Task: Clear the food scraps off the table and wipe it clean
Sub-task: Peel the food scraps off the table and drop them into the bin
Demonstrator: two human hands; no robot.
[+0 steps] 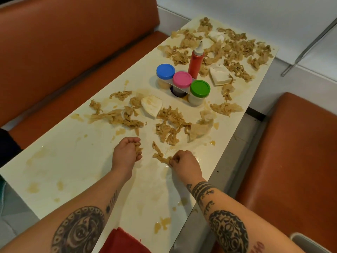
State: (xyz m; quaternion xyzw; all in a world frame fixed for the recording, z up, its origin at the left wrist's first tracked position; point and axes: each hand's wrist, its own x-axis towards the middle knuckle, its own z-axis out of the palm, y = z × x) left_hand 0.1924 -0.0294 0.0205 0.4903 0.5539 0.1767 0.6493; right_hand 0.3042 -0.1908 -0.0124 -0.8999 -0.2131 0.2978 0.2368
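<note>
Fingers [173, 162] of your right hand [185, 161] pinch the near end of a scrap strip [159, 154] on the bench [69, 161], its length running away and leftward; your left hand [125, 152] grips a scrap clump [139, 149].

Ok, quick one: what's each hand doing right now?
Left hand: closed around a clump of scraps.
Right hand: pinching a strip of scraps lying on the table.

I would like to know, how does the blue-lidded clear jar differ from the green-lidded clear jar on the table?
The blue-lidded clear jar holds a yellowish filling, the green-lidded clear jar a paler, whitish one. The blue-lidded jar stands farther away and to the left, the green-lidded jar nearer and to the right. Both are round, upright and closed.
</note>
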